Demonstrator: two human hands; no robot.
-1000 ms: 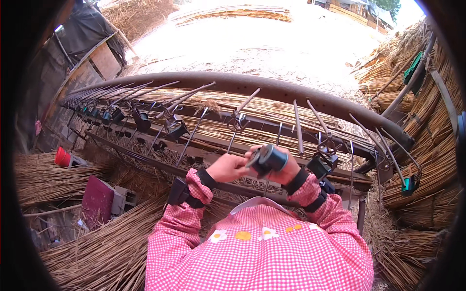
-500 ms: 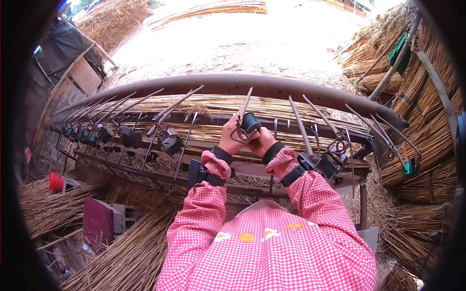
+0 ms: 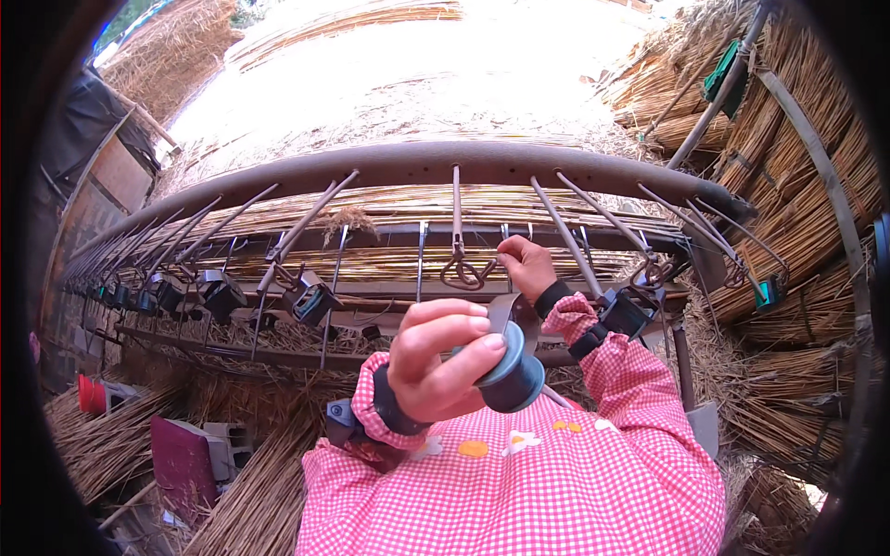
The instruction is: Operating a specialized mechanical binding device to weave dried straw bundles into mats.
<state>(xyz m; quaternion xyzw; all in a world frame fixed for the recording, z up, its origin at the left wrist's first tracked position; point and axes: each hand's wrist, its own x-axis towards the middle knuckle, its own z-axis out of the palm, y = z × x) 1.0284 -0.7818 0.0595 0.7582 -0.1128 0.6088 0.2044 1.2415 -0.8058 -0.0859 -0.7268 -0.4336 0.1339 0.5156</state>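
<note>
Low in front of my chest, my left hand (image 3: 438, 360) grips a spool (image 3: 515, 382) of dark thread between thumb and fingers. A bent metal strip (image 3: 503, 311) stands up from the spool's holder. Higher and to the right, my right hand (image 3: 528, 266) is pinched closed beside a curled wire loop (image 3: 467, 270). That loop ends a rod (image 3: 456, 206) hanging from a long brown pipe. Whatever the right fingers pinch, perhaps a thread, is too small to make out.
The brown pipe (image 3: 413, 165) spans the frame, with several rods and hanging spool holders (image 3: 313, 300) on both sides. Reed stalks (image 3: 389, 199) lie behind it. Reed bundles (image 3: 807, 213) stand at the right. A maroon board (image 3: 184, 463) and red bucket (image 3: 92, 395) sit lower left.
My left hand has brought the spool down from the wire loop toward my chest. My right hand has parted from the spool and moved slightly right, beside the loop. The view has shifted a little.
</note>
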